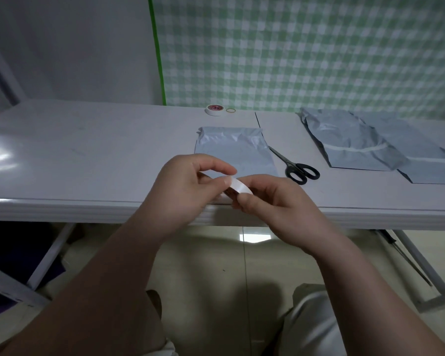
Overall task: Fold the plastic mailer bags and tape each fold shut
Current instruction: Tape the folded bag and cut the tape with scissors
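Note:
A white roll of tape (239, 187) is held between both hands above the table's near edge. My left hand (188, 186) curls its fingers around the roll's left side, thumb on its rim. My right hand (270, 199) pinches the roll's right side. Just beyond them a grey plastic mailer bag (235, 147) lies flat on the white table (100, 155), its far end crumpled. Two more grey mailer bags (352, 142) (419, 155) lie overlapping at the right, each with a white strip across it.
Black-handled scissors (296, 168) lie right of the middle bag. A second tape roll with a red core (214, 109) and a yellow rubber band (231, 110) sit at the table's far edge. A green checked cloth (306, 52) hangs behind. Table legs and floor show below.

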### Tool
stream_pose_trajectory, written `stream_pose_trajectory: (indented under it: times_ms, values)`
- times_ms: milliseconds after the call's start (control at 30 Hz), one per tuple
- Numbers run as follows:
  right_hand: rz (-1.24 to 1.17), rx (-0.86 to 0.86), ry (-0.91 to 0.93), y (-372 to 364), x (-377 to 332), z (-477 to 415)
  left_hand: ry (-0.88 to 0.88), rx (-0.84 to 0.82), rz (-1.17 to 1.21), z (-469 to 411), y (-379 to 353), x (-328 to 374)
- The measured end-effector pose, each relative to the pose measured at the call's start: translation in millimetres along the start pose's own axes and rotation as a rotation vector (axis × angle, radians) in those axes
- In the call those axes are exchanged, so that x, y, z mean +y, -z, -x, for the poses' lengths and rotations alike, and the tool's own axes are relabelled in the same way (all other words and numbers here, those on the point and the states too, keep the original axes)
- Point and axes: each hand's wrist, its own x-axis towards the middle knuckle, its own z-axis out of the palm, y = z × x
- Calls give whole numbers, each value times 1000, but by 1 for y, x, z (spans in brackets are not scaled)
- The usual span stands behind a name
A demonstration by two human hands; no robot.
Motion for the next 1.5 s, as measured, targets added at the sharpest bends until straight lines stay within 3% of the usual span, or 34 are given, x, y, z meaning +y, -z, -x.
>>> stream_pose_trajectory:
  times_ms: [100,200,433,667,733,933,1167,1267,1500]
  values:
    - [174,89,41,-3,-2,-1,-200,165,-323,3,-9,4]
    - [333,162,65,-6,-2,-2,-356,205,-482,4,-14,5]
    - [633,224,139,-7,-9,1,-424,171,-774,1,-17,8]
    - [781,222,127,-4,-14,5,-493,157,-829,2,-17,3]
    - [682,257,111,-3,-12,5,-482,168,-794,2,-17,4]
    - [-54,148,-75,9,-4,0,-268,54,-368,4,-14,3]
    - [-19,57,-114,3,10,-2,9,-27,85,22,-16,-15]
    - [-57,44,-70,0,12,-5,199,-91,396,20,-7,-13]
    - [-708,-69,-210,-8,-5,-21,231,-143,527,5,6,-16]
